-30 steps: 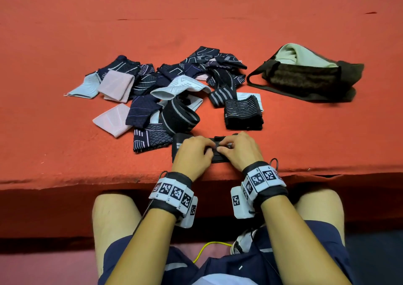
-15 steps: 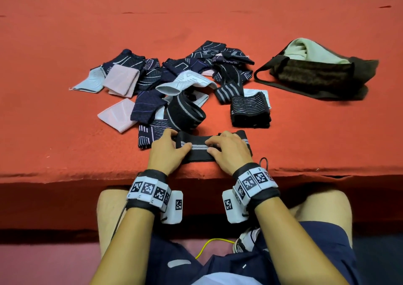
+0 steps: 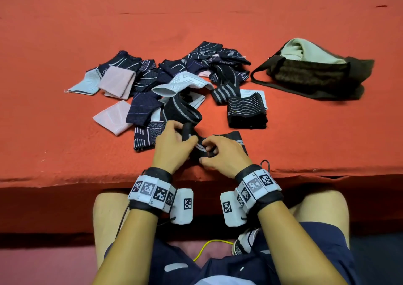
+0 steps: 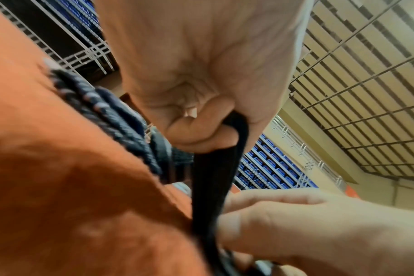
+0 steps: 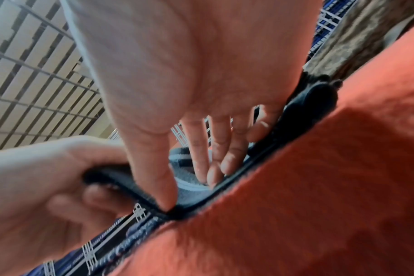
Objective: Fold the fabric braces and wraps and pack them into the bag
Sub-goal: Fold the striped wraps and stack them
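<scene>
A black wrap with a grey stripe [image 3: 236,142] lies at the near edge of the red table. My left hand [image 3: 183,136] grips its left end [image 4: 213,177] and holds it lifted off the table, fingers curled round the strap. My right hand [image 3: 214,154] presses the middle of the wrap [image 5: 194,194] down, with fairly straight fingers on top and the thumb at the near edge. The dark brown bag [image 3: 316,75] lies open at the right with pale green cloth inside. A pile of loose braces [image 3: 174,82] sits behind my hands.
A folded black striped stack [image 3: 246,110] stands just behind my right hand, and a rolled black band [image 3: 183,110] behind my left. Pink and pale blue pieces [image 3: 113,119] lie at the pile's left. The table's front edge [image 3: 65,180] runs under my wrists.
The wrap lay flat under both hands. Now my left hand has lifted its left end and brought it towards the right hand, which stays on the wrap.
</scene>
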`<state>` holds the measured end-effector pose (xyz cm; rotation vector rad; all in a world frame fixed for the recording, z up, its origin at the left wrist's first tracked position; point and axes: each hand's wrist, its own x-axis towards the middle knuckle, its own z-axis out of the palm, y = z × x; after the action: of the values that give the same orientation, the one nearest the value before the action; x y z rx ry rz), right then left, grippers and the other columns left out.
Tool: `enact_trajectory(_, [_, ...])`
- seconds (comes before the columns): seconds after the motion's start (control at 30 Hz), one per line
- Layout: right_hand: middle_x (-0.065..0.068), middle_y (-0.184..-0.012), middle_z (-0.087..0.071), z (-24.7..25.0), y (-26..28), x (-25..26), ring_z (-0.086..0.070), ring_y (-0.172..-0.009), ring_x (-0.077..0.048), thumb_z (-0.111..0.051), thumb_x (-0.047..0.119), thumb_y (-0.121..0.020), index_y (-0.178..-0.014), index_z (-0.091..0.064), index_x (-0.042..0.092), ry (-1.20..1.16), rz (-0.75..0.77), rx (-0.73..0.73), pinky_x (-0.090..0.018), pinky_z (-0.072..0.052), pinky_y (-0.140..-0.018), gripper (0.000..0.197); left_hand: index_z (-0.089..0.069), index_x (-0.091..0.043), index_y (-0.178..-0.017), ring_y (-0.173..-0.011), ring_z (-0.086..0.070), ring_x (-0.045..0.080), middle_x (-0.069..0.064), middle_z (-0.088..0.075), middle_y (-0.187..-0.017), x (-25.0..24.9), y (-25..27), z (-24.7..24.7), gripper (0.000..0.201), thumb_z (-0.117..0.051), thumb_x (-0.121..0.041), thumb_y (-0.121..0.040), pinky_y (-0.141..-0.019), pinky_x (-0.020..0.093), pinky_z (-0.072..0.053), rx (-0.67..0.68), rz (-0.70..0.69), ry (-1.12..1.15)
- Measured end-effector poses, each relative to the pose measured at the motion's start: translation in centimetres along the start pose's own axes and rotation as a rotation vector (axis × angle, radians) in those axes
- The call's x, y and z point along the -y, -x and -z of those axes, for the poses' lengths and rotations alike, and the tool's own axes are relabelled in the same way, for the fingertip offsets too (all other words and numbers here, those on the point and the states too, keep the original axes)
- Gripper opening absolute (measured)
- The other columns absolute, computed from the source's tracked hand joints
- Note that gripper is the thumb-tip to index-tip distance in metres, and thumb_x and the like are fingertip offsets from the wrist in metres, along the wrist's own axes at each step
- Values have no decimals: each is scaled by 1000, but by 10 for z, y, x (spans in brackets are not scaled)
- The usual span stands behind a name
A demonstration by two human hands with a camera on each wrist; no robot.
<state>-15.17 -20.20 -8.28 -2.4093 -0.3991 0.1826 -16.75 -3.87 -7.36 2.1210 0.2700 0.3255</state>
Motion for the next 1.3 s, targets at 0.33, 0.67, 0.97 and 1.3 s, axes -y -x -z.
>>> enact_trajectory(0.33, [2,-106,-68,29,7,-17,-64,-100,-16,-69,40,-69,-131,-46,24,-349,-62,-25,-40,-53,-89,68,-62,-19,-116,-58,-65,9,-2,-66,-58,-30,-7,-43,28,-65,-24,-89,-66,30,-51,210,-49,129])
enact_trajectory(0.67, [6,-72,-66,34,-1,-46,-63,-76,-15,-65,21,-90,-101,-67,20,-329,-182,-349,-31,-45,-72,12,-71,-21,-110,-57,-53,2,-10,-58,-63,-14,-13,-51,23,-69,-20,-87,-73,28,-49,174,-122,28])
enact_trajectory(0.97, [5,-81,-66,39,-1,-52,-62,-86,-20,-64,27,-89,-95,-62,19,-163,-310,-354,-29,-42,-74,10,-60,-16,-122,-87,-69,18,0,-71,-92,-1,-16,-49,54,-72,-52,-83,-90,37,-55,247,38,-92])
enact_trajectory(1.3, [-10,-89,-65,45,-3,-53,-58,-88,-34,-57,31,-92,-79,-53,18,32,-357,-242,-35,-40,-71,19,-64,-2,-81,-55,-71,18,6,-72,-63,-5,-21,-55,46,-76,-46,-81,-72,39,-61,287,102,-155])
